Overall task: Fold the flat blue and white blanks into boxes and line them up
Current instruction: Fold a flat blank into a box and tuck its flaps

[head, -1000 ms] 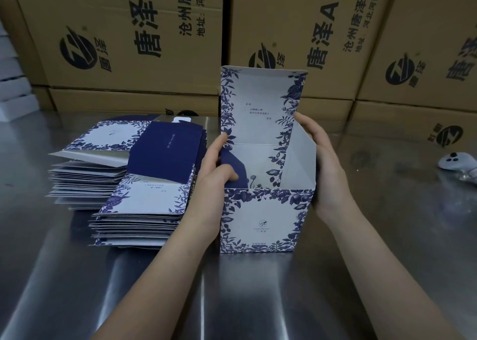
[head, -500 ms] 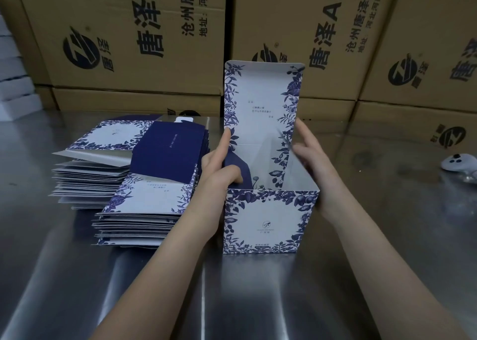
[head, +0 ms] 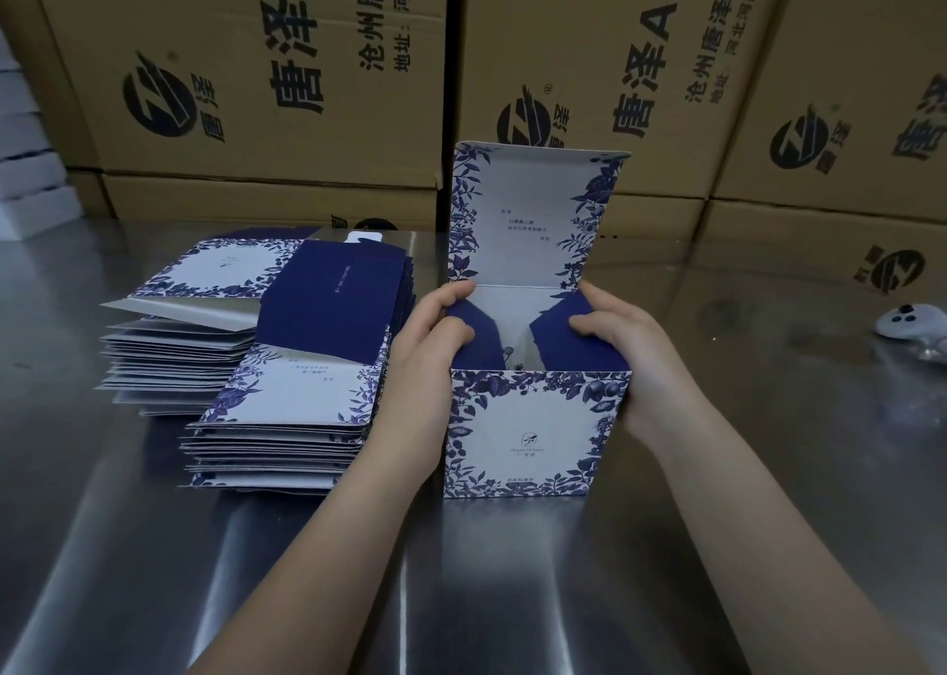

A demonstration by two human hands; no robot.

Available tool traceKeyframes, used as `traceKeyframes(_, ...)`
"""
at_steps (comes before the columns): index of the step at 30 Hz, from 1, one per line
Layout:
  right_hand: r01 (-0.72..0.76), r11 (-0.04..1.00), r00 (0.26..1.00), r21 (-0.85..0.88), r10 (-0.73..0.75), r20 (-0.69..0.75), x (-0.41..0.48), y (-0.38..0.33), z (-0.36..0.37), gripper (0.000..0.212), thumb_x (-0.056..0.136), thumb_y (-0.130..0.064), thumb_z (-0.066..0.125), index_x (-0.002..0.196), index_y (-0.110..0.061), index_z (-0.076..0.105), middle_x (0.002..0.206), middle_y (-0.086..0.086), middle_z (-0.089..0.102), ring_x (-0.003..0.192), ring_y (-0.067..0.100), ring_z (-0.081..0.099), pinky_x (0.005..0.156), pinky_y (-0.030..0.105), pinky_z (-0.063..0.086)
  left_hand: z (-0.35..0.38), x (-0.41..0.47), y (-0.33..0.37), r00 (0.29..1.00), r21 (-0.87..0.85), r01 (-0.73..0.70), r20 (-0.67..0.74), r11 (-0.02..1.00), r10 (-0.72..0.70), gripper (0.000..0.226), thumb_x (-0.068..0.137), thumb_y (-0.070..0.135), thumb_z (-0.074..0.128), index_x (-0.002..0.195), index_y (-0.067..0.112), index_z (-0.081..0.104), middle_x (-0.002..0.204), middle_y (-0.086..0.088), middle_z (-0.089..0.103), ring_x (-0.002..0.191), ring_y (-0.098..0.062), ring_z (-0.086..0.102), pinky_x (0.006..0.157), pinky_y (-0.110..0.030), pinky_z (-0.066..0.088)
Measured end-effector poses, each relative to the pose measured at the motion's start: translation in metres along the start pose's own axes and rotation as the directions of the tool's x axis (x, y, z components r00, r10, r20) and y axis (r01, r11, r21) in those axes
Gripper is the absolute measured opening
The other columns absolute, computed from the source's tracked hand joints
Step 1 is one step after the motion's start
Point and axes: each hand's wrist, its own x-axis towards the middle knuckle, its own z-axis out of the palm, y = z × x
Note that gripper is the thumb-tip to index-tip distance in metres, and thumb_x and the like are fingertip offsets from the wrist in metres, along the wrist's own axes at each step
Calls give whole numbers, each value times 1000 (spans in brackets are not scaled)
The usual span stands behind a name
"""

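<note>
A half-folded box (head: 533,433) is stood upright near the middle of the counter (head: 768,495), with its lid flap (head: 528,218) raised straight up at the back. Its left wall is gripped by the left hand (head: 430,346), whose thumb is pressed on the dark blue left side flap (head: 474,331), tilted inward. The right wall is gripped likewise by the right hand (head: 625,346), thumb on the right side flap (head: 561,333). Two stacks of flat blanks (head: 287,408) are piled just left of the box. Brown cartons (head: 266,85) are ranged along the counter's far edge.

The brushed, glossy steel desk (head: 717,546) mirrors the brown, matt corrugated-cardboard cartons (head: 246,85); the upright blue-and-white floral box (head: 533,433) and stacked flat blanks (head: 287,408) are smooth printed card.
</note>
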Motion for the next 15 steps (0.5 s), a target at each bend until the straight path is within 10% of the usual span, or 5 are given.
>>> traceKeyframes(4, 2, 999, 999, 39, -1, -46, 3, -1, 1, 43, 93, 2, 46, 81, -31, 71, 78, -1, 76, 60, 14, 70, 51, 22, 55, 1, -2, -5, 999, 37, -22, -46, 999, 24, 41, 85, 10, 49, 79, 44, 71, 91, 16, 68, 95, -20, 66, 80, -37, 53)
traceKeyframes(9, 106, 990, 993, 91, -101, -62, -7, 1, 0, 42, 92, -7, 58, 121, -37, 51, 109, 3, 72, 79, 19, 72, 58, 28, 56, -6, -5, -8, 992, 8, -82, 94, 997, 81, 16, 77, 32, 55, 83, 39, 68, 83, 14, 70, 75, -6, 68, 57, -19, 51)
traceKeyframes(15, 119, 991, 991, -69, -123, -60, -14, -1, 1, 18, 91, -6, 55, 89, -20, 66, 83, 4, 68, 65, 16, 63, 53, 24, 50, -6, -7, -8, 993, 24, -99, 64, 995, 98, 19, 72, 25, 52, 81, 37, 65, 92, 1, 64, 84, -22, 62, 70, -34, 48)
